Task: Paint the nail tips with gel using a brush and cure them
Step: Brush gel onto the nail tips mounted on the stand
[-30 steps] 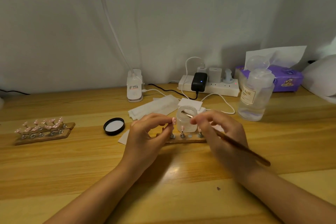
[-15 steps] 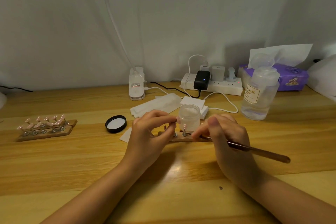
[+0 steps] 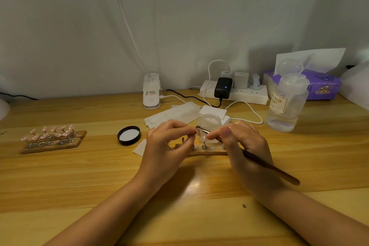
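My left hand (image 3: pixel 167 146) pinches a small pink nail tip (image 3: pixel 198 131) on its stand, raised above the wooden holder strip (image 3: pixel 207 152). My right hand (image 3: pixel 243 146) grips a dark brown brush (image 3: pixel 267 168), and its bristle end touches the held tip. One more pink tip (image 3: pixel 204 141) stands on the strip between my hands. Just behind them sits an open frosted gel jar (image 3: pixel 210 123). Its black lid (image 3: pixel 129 135) lies to the left, inside up.
A second wooden holder (image 3: pixel 52 145) with several pink tips lies far left. White wipes (image 3: pixel 173 115), a power strip (image 3: pixel 233 94) with chargers and cables, a clear pump bottle (image 3: pixel 285 106), a purple tissue box (image 3: pixel 323 84) and a white lamp base (image 3: pixel 151 91) stand along the back.
My right hand drew the brush out of the jar, dipped low by the strip, then raised its tip to the nail tip my left hand holds up.
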